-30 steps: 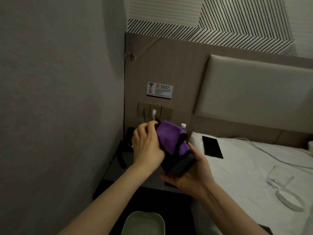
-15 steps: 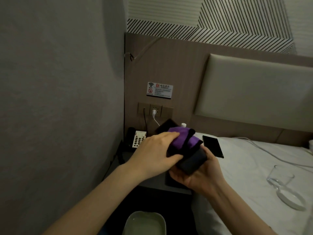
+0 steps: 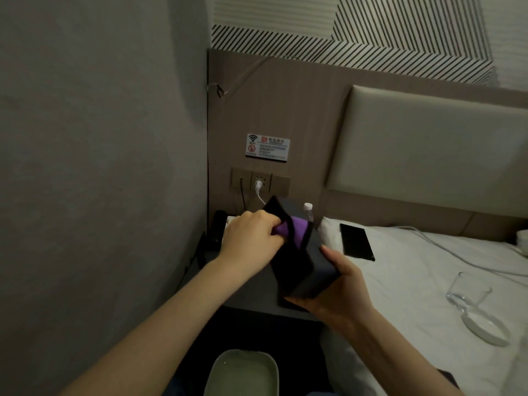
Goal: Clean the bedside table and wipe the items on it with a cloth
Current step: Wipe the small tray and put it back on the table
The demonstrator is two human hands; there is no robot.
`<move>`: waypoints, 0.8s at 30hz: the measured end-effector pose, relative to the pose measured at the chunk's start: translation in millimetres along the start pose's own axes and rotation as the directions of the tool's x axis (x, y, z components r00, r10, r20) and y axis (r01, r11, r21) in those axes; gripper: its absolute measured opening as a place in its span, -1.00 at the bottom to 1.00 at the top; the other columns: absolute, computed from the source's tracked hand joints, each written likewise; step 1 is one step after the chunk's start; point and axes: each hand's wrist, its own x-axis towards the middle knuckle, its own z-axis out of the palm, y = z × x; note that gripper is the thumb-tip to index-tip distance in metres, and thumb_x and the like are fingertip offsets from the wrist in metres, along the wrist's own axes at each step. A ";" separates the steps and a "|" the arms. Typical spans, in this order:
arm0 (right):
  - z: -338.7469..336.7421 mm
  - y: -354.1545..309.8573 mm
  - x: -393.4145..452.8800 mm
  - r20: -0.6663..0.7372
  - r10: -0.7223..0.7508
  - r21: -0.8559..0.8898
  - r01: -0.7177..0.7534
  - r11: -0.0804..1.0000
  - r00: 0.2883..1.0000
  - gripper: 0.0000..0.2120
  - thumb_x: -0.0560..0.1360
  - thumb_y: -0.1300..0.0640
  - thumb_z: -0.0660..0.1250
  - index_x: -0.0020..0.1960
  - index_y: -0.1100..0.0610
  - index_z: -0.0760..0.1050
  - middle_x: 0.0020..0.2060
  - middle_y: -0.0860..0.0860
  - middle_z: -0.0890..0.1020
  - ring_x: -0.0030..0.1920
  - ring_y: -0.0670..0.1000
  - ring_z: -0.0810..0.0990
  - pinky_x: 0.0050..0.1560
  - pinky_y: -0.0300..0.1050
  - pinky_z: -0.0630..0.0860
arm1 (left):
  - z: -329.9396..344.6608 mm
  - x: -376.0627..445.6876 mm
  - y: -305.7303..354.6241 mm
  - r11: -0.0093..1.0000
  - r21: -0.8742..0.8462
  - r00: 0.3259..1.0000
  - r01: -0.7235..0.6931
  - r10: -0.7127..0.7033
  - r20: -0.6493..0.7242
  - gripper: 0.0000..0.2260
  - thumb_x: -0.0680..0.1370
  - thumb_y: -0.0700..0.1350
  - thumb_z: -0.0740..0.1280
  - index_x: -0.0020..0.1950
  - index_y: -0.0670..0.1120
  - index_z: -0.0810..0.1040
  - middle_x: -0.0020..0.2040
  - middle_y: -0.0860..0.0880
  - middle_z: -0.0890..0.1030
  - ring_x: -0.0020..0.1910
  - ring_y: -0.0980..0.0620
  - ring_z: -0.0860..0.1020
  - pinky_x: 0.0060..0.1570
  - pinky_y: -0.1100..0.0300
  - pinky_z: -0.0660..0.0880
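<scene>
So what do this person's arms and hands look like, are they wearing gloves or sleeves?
No gloves and no sleeves in view. Both forearms are bare from the bottom edge of the picture up to the wrists. The left hand and right hand show no ring, watch or bracelet on the sides that face the camera.

Place: a hotel bedroom.
Sign: a wifi and no-smoking notice (image 3: 267, 146) on the panel above the fingers (image 3: 268, 221).
Bed: white sheet (image 3: 428, 270) and padded headboard (image 3: 428, 144) right of the fingers.
Phone: a desk telephone (image 3: 220, 227) just left of the fingers, wall sockets (image 3: 260, 181) above.
</scene>
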 end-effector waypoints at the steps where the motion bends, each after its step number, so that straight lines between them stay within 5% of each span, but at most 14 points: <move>1: -2.6 0.7 -1.3 -0.004 -0.024 -0.013 0.024 1.000 1.000 -0.49 0.35 -0.01 0.38 0.28 0.07 0.54 0.14 0.18 0.65 0.05 0.24 0.67 0.06 0.26 0.55 | -3.8 2.3 0.2 0.999 -0.039 0.998 -0.010 0.012 0.063 -0.82 0.54 -0.07 0.31 -0.26 0.09 0.52 -0.31 0.08 0.57 -0.19 0.03 0.59 -0.12 0.09 0.49; 4: -1.1 0.5 -3.7 0.043 -0.011 0.039 0.010 0.999 0.999 -0.56 0.36 0.01 0.38 0.22 0.10 0.61 0.16 0.19 0.63 0.06 0.26 0.65 0.02 0.30 0.53 | -8.2 8.4 0.6 0.996 0.017 0.988 -0.084 0.081 0.131 -0.80 0.52 -0.05 0.35 -0.29 0.14 0.46 -0.31 0.15 0.51 -0.12 0.03 0.57 0.00 0.07 0.42; 7: 11.4 4.1 -3.1 0.071 0.017 0.063 -0.021 0.998 0.997 -0.51 0.27 0.01 0.45 0.17 0.14 0.63 0.15 0.23 0.63 0.04 0.29 0.66 -0.02 0.28 0.54 | 2.8 9.2 -0.3 0.994 0.068 0.996 -0.081 0.083 -0.023 -0.97 0.48 -0.06 0.38 -0.12 0.03 0.55 -0.14 0.04 0.59 0.00 -0.02 0.51 0.11 0.00 0.39; 11: 27.2 7.8 -0.6 0.108 -0.048 0.126 0.034 0.991 0.993 -0.41 0.25 0.00 0.48 0.25 0.13 0.56 0.14 0.26 0.63 0.01 0.32 0.66 -0.03 0.29 0.54 | 10.4 11.4 -0.1 0.999 0.005 0.983 -0.033 0.034 -0.182 -0.92 0.49 -0.03 0.38 -0.07 0.03 0.51 -0.07 0.03 0.58 0.04 -0.05 0.45 0.11 0.03 0.34; 15: 28.3 4.1 -0.7 0.065 -0.016 0.013 0.015 1.000 0.998 -0.47 0.36 -0.05 0.37 0.30 0.08 0.51 0.12 0.24 0.64 -0.02 0.30 0.67 -0.07 0.21 0.57 | 10.9 10.4 -3.5 0.995 0.102 0.979 -0.020 0.040 -0.199 -0.84 0.49 0.04 0.37 -0.14 0.09 0.39 -0.15 0.10 0.51 0.00 -0.01 0.43 0.08 0.05 0.33; 20: 14.4 0.2 0.7 0.007 0.091 0.047 -0.091 0.995 0.996 -0.35 0.25 0.04 0.42 0.34 0.14 0.49 0.12 0.26 0.63 0.00 0.31 0.64 0.02 0.33 0.52 | 23.4 3.9 -5.3 0.978 0.180 0.975 -0.109 0.141 -0.173 -0.93 0.50 -0.02 0.34 -0.05 0.05 0.52 -0.05 0.05 0.55 0.05 0.01 0.40 0.05 0.10 0.24; 24: 15.9 3.1 0.6 -0.069 0.091 0.017 -0.090 0.996 0.993 -0.36 0.28 -0.20 0.44 0.30 0.02 0.53 0.20 0.20 0.60 0.14 0.28 0.59 0.07 0.28 0.52 | 26.1 1.4 -2.7 0.960 0.196 0.966 -0.198 0.225 -0.127 -0.95 0.46 -0.05 0.31 -0.20 0.06 0.48 -0.02 -0.02 0.53 0.07 -0.04 0.40 0.07 0.10 0.28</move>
